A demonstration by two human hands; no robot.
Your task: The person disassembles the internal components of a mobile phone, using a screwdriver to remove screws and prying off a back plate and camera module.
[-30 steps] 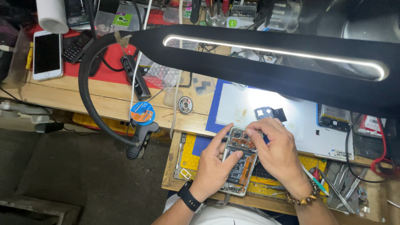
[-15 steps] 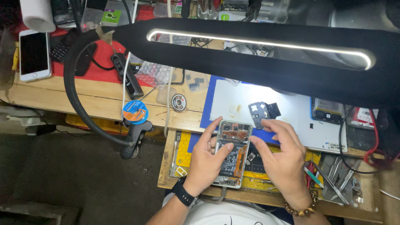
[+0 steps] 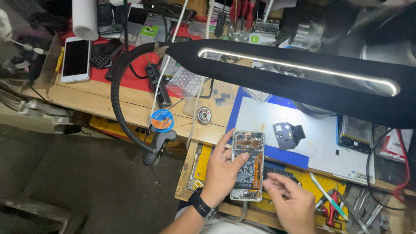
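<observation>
While the left hand (image 3: pixel 223 173) closes its grip on the opened phone (image 3: pixel 248 165), fingers run along the phone's left edge and the thumb lies across its exposed interior. That phone has its back cover off, with circuit boards and orange flex strips showing, and it is held upright over the near edge of the desk (image 3: pixel 130 104), above a yellow mat (image 3: pixel 320 180). A black watch (image 3: pixel 200 203) sits on the left wrist.

The right hand (image 3: pixel 292 199) is just beside the phone's lower right edge, fingers pinched together. Whether anything small sits between the fingertips cannot be told; the hand holds no visible object.

Beyond the phone, a white work mat (image 3: pixel 268 117) lies on a blue mat (image 3: pixel 281 154). A small dark phone part (image 3: pixel 287 135) rests on the white mat, apart from both hands. A second device with a dark screen (image 3: pixel 355 134) lies at the mat's right side.

A black lamp head (image 3: pixel 303 82) with a lit strip spans the upper view, its gooseneck arm (image 3: pixel 119 104) curving down to a clamp (image 3: pixel 156 145) at the desk edge. At far left, a white smartphone (image 3: pixel 76 58) lies face up on a red cloth (image 3: pixel 134 73), near a white roll (image 3: pixel 85 19). Tweezers and red-handled tools (image 3: pixel 333 208) lie at lower right, near the right hand.
</observation>
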